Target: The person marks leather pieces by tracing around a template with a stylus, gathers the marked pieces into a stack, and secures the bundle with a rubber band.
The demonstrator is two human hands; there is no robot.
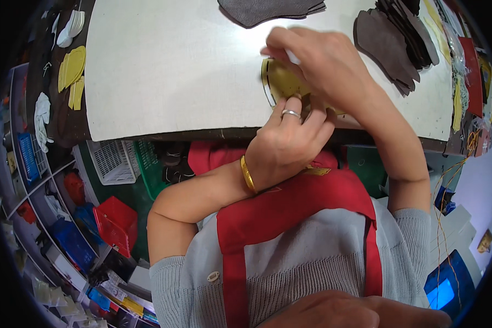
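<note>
On the white board, close to its near edge, lies a yellow template with a dark slot and a pale slot along its left edge. My left hand, with a ring and a gold bangle, curls its fingers and presses their tips on the template's near part. Above it, my right hand is closed in a pinch, and a bit of something whitish shows between the fingers. The hand hides most of that thing and the template's right side. What lies under the template cannot be made out.
Dark leather pieces lie at the far edge, with a stack of brown leather pieces to the right. Yellow templates and a white glove are at the left. Below stand a white crate and a red bin.
</note>
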